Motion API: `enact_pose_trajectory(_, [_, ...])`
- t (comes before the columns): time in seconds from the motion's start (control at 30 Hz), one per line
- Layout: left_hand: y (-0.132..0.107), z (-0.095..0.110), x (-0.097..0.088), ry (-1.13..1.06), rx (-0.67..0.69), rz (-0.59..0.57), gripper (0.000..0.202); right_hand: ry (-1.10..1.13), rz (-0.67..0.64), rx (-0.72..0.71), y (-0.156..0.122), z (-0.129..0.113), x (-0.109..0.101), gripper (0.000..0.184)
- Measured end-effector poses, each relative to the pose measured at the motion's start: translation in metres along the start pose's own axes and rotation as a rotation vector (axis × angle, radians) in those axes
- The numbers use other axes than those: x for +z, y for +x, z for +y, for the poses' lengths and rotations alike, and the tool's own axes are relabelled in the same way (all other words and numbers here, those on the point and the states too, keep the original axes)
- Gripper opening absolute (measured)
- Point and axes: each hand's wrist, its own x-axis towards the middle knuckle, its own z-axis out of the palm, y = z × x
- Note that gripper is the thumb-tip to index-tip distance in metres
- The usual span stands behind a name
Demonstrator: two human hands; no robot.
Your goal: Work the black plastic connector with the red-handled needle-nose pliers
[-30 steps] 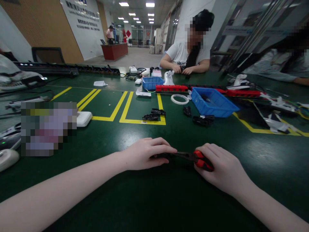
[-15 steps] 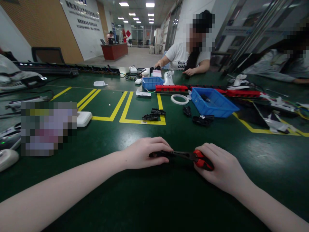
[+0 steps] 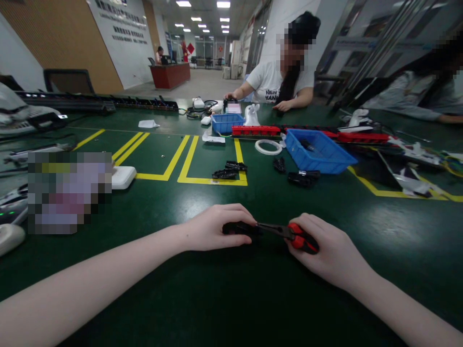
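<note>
Between the thumb and fingers of my left hand (image 3: 220, 227) is a small black part (image 3: 237, 228), mostly covered, so its exact kind cannot be made out. My right hand (image 3: 325, 243) is wrapped round the red and black handles of needle-nose pliers (image 3: 277, 229). The jaws point left, and their tips meet the black part by my left fingertips. Whether the tips grip it is too small to tell. Farther back on the green table (image 3: 173, 299) lie similar black parts (image 3: 229, 170), with more black pieces (image 3: 304, 178) to their right.
A blue bin (image 3: 321, 161) and a white ring (image 3: 268, 147) stand beyond my hands, near a smaller blue bin (image 3: 227, 124) and a red strip (image 3: 256, 130). Left lies a white box (image 3: 124, 177). Across the table sits a person (image 3: 277, 79); another leans in at right.
The view has shifted very slightly. Both hands keep their hold, and the pliers stay with their tips at the black part.
</note>
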Motion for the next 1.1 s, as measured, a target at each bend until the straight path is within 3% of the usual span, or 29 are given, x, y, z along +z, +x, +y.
enact_pose_trajectory(1.1, [0.0017,0.0001,-0.0022,-0.152,-0.032,0.011,0.028,0.053,-0.034,0.012,-0.0013,0.0015,0.0029,0.012])
